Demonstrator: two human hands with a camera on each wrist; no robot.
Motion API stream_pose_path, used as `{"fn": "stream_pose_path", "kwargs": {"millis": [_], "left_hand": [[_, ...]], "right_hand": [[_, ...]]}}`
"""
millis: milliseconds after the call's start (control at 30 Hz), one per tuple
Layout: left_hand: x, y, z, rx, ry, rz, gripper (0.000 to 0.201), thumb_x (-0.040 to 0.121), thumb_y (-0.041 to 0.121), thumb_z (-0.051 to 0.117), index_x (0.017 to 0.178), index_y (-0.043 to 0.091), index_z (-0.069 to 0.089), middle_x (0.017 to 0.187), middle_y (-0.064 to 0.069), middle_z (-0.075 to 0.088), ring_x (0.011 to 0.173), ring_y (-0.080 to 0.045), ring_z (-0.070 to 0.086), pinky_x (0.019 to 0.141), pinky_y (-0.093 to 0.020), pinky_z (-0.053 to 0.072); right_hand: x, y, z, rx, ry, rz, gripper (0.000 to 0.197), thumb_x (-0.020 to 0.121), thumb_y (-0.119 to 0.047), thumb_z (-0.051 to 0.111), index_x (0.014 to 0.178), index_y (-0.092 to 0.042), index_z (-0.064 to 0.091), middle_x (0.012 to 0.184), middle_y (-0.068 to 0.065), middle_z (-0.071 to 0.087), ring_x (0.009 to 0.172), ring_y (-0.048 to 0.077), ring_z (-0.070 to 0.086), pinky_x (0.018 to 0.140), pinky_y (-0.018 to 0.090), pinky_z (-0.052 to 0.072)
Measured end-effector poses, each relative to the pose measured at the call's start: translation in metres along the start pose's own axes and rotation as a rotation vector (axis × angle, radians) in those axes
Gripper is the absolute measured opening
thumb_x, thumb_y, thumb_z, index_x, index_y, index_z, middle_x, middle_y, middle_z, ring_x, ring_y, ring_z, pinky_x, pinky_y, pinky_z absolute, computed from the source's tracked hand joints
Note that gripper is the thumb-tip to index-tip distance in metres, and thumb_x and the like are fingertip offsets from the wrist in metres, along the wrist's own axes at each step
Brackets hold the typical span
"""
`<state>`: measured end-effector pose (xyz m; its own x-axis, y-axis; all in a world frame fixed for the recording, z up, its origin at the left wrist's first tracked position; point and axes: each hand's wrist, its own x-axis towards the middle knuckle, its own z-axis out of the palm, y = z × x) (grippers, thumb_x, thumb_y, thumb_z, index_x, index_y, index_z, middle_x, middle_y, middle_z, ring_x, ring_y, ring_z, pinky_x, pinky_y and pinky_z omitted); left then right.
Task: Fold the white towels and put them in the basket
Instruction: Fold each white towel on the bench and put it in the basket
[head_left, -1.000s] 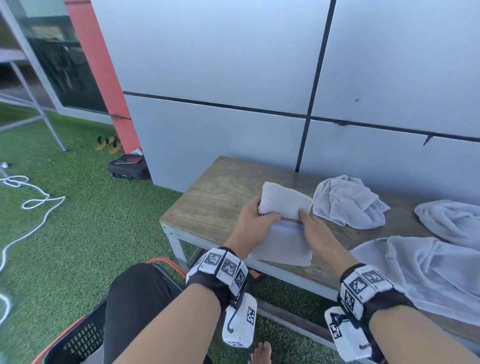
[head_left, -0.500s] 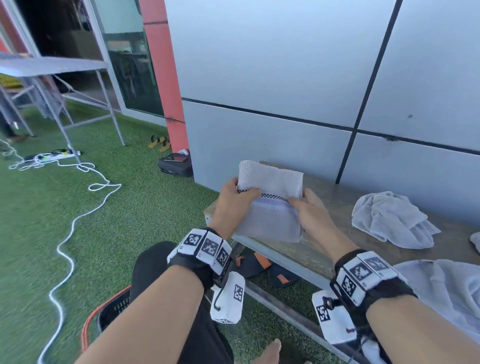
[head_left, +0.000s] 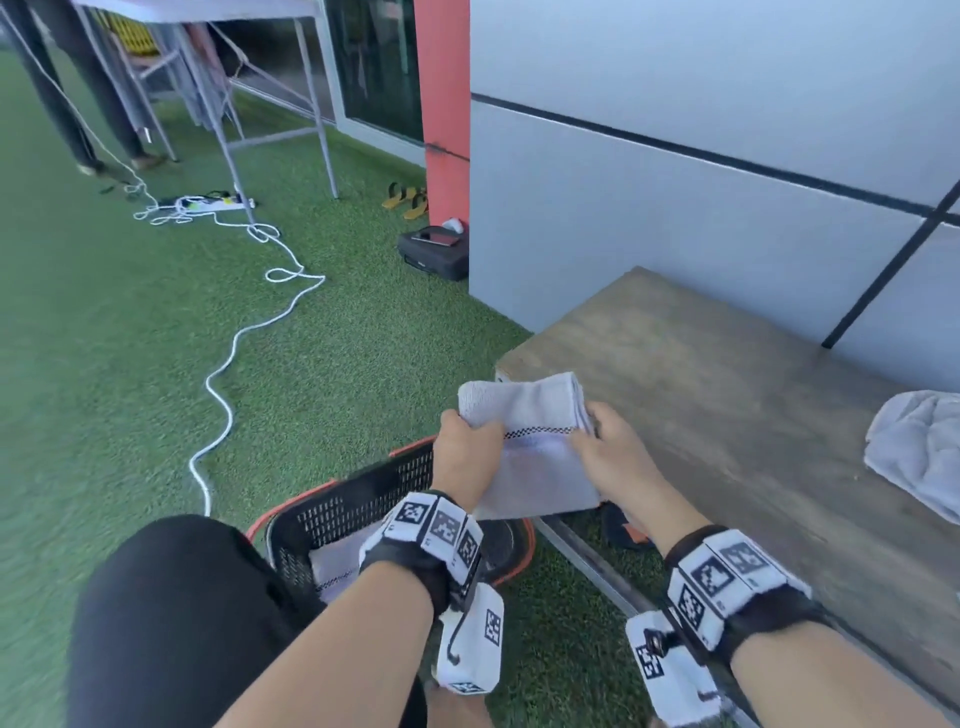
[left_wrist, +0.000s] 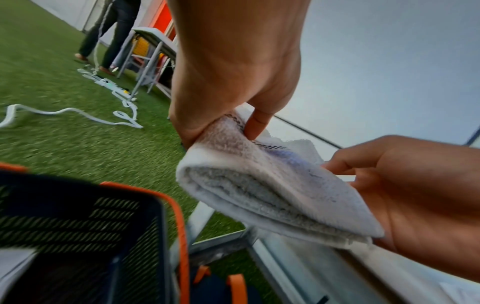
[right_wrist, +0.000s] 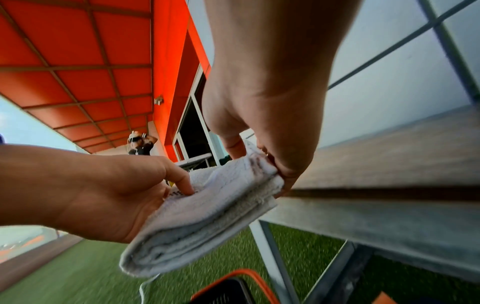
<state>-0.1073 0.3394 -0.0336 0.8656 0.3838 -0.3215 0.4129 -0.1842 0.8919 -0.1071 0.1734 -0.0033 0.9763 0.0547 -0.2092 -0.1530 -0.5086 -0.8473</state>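
I had the folded white towel (head_left: 524, 441) off the wooden bench (head_left: 727, 415), held in the air just past the bench's near-left corner and above the black basket with the orange rim (head_left: 363, 499). My left hand (head_left: 465, 457) pinched the towel's left edge, thumb on top by the checkered stripe and fingers underneath. My right hand (head_left: 610, 457) pinched the opposite edge the same way. In the left wrist view the towel (left_wrist: 272, 185) showed as a stack of several soft terry layers, sagging a little between the two grips.

I judged it light and limp, with no stiffness of its own: the fold would hold only while the layers stayed pressed together. The terry looked grippy, not slippery, so a light pinch should be enough, and nothing about it was fragile. The place to hold it, as I read it, was across all layers at the two short edges, as my hands already did. Taking only the top layer would let the fold fall open.

The basket stood on the grass beside the bench's left end, below my hands, and another folded white towel (head_left: 332, 566) already lay in it. On the bench, well to the right of the held towel, a crumpled white towel (head_left: 919, 457) lay unfolded.
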Motion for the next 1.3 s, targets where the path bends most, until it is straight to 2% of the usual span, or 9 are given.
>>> {"fn": "stream_pose_path", "kwargs": {"millis": [100,167,400,500,600,867,1067,1200,1300], "left_hand": [[0.024,-0.043,-0.006,0.035,0.015,-0.139,0.041,0.092,0.025,0.057,0.125,0.005,0.043,0.1,-0.004,0.054,0.093,-0.024,0.055,0.078,-0.033,0.043],[0.039,-0.07,-0.009,0.069,0.01,-0.229,0.046,0.093,0.028,0.057,0.127,0.002,0.04,0.095,-0.003,0.055,0.085,-0.019,0.058,0.067,-0.033,0.046],[0.08,-0.15,-0.015,0.154,0.002,-0.525,0.038,0.095,0.016,0.055,0.108,-0.011,0.032,0.099,-0.013,0.044,0.089,-0.023,0.049,0.086,-0.026,0.038],[0.088,-0.174,-0.018,0.142,-0.001,-0.574,0.068,0.09,0.018,0.06,0.14,0.009,0.013,0.121,-0.019,0.052,0.114,-0.037,0.055,0.1,-0.045,0.046],[0.105,-0.197,-0.022,0.234,0.002,-0.54,0.037,0.091,0.016,0.058,0.122,0.013,0.038,0.119,-0.016,0.06,0.109,-0.035,0.06,0.095,-0.043,0.049],[0.145,-0.236,-0.013,0.229,-0.034,-0.597,0.03,0.087,0.002,0.055,0.11,0.016,0.068,0.112,-0.009,0.069,0.106,-0.029,0.067,0.088,-0.036,0.055],[0.169,-0.25,-0.007,0.144,-0.005,-0.616,0.038,0.09,-0.001,0.053,0.123,0.01,0.067,0.12,-0.013,0.068,0.112,-0.031,0.065,0.085,-0.032,0.054],[0.173,-0.256,-0.006,0.163,-0.036,-0.66,0.04,0.092,0.001,0.055,0.131,0.01,0.062,0.12,-0.017,0.067,0.113,-0.034,0.065,0.06,-0.026,0.054],[0.173,-0.261,-0.002,0.188,-0.055,-0.657,0.045,0.091,0.0,0.056,0.135,0.01,0.058,0.123,-0.019,0.066,0.112,-0.036,0.065,0.071,-0.032,0.054]], "right_hand": [[0.02,0.017,0.036,-0.075,-0.094,0.048,0.033,0.094,-0.018,0.052,0.124,-0.028,0.045,0.113,-0.001,0.063,0.099,0.021,0.062,0.087,0.04,0.049],[0.034,0.028,0.059,-0.124,-0.146,0.049,0.038,0.094,-0.017,0.054,0.127,-0.03,0.04,0.113,0.0,0.062,0.093,0.022,0.063,0.08,0.037,0.049],[0.064,0.06,0.131,-0.35,-0.341,-0.057,0.047,0.094,-0.008,0.05,0.128,-0.037,0.033,0.076,0.007,0.056,0.06,0.023,0.054,0.055,0.034,0.036],[0.072,0.073,0.159,-0.451,-0.43,-0.094,0.032,0.096,-0.006,0.046,0.113,-0.032,0.04,0.083,0.005,0.053,0.07,0.023,0.052,0.059,0.034,0.038],[0.088,0.085,0.184,-0.471,-0.476,-0.053,0.023,0.095,-0.006,0.047,0.101,-0.028,0.05,0.105,0.006,0.054,0.087,0.025,0.055,0.076,0.039,0.047],[0.127,0.12,0.225,-0.501,-0.61,0.107,0.046,0.097,-0.013,0.048,0.142,-0.016,0.047,0.14,0.013,0.043,0.123,0.031,0.051,0.103,0.035,0.042],[0.143,0.137,0.247,-0.52,-0.668,0.121,0.053,0.098,-0.017,0.047,0.15,-0.011,0.038,0.149,0.015,0.034,0.133,0.033,0.043,0.109,0.038,0.037],[0.152,0.148,0.255,-0.522,-0.677,0.171,0.056,0.096,-0.016,0.045,0.15,-0.006,0.033,0.161,0.013,0.018,0.144,0.032,0.032,0.116,0.04,0.031],[0.156,0.152,0.257,-0.517,-0.706,0.195,0.061,0.098,-0.017,0.044,0.155,-0.007,0.024,0.166,0.011,0.008,0.151,0.029,0.019,0.121,0.039,0.021]]}}
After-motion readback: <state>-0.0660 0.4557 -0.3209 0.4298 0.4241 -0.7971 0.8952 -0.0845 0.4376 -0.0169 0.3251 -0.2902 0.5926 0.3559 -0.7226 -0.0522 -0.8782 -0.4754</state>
